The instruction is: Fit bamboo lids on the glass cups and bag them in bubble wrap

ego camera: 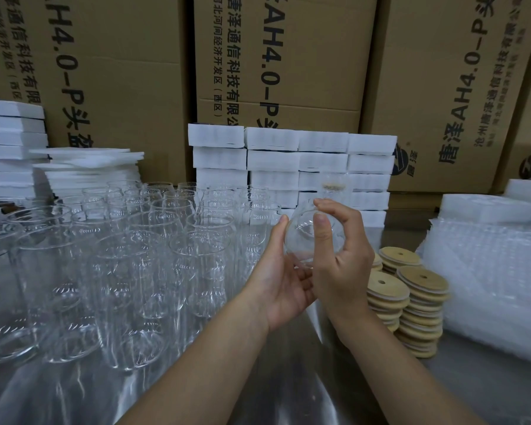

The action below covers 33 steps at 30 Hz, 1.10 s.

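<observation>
Held glass cup: clear, empty, no lid. Tilted, mouth toward camera. Raised above table near frame centre; left grip cradles underside, right grip pinches rim.
Glass cups: many, clear, upright, mouths up, unlidded. Packed in rows at 9 o'clock of held cup.
Bamboo lids: round, tan, one hole each, pale ring beneath. Several flat stacks at 4 o'clock.
Bubble wrap bags: flat pile at 3 o'clock, just beside lids.
</observation>
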Each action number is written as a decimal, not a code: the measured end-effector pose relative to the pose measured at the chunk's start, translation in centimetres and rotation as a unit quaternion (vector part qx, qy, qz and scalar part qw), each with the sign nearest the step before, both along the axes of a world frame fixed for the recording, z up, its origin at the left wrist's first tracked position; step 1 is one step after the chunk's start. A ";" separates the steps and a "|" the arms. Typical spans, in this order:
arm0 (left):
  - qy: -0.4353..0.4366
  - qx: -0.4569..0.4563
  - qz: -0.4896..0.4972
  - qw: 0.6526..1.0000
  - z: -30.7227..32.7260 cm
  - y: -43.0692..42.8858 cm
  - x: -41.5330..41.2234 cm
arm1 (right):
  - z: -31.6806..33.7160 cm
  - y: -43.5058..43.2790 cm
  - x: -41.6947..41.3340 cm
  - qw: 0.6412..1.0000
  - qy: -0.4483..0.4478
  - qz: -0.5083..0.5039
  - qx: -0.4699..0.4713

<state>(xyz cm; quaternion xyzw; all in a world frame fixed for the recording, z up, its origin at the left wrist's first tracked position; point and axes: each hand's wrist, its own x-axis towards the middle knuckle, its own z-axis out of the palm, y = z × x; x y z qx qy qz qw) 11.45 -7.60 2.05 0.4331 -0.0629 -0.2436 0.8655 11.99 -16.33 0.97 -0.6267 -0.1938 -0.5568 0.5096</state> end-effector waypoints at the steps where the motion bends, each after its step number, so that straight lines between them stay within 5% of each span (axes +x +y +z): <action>1: -0.002 0.001 0.001 1.000 0.0 0.0 0.0 | 0.0 0.0 0.0 1.000 -0.001 -0.001 -0.002; 12: -0.006 -0.003 -0.019 1.000 -0.3 0.1 0.3 | -0.3 -0.1 0.4 1.000 -0.016 0.003 -0.011; 19: -0.004 -0.069 -0.026 0.997 -1.0 0.0 0.6 | 0.3 -1.0 0.2 0.989 0.013 0.129 0.077; 29: -0.121 -0.064 0.013 0.991 -1.1 -0.3 0.4 | 1.7 -1.7 -0.3 0.958 0.124 0.203 0.159; 33: -0.215 -0.008 0.064 0.975 -1.3 -0.5 0.4 | 2.1 -1.5 -0.4 0.967 0.142 0.183 0.109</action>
